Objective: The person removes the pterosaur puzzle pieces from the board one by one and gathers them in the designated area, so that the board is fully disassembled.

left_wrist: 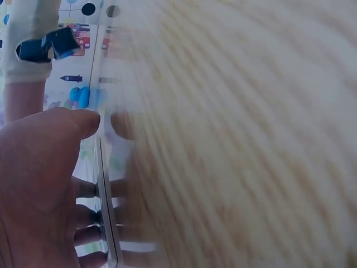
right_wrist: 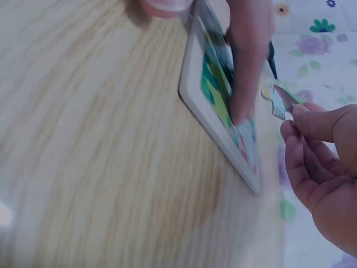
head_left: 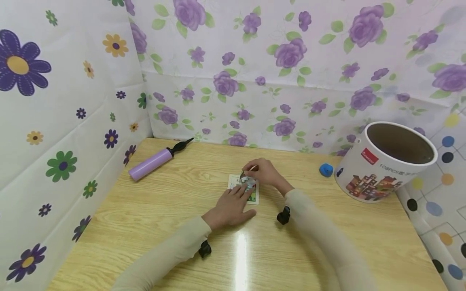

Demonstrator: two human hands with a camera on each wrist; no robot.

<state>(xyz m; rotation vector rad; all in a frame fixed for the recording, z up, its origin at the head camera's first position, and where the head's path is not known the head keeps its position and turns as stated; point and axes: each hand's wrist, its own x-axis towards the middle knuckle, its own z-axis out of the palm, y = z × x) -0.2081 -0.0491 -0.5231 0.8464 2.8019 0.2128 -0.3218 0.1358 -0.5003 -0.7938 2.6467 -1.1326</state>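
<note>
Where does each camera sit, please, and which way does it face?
Head: head-worn, facing forward and down at the table; left hand, right hand, sleeves show.
Left wrist: worn there, facing the left hand and table; right sleeve shows.
Right wrist: worn there, facing the picture board; both hands show.
Head and left wrist share the blue toy.
</note>
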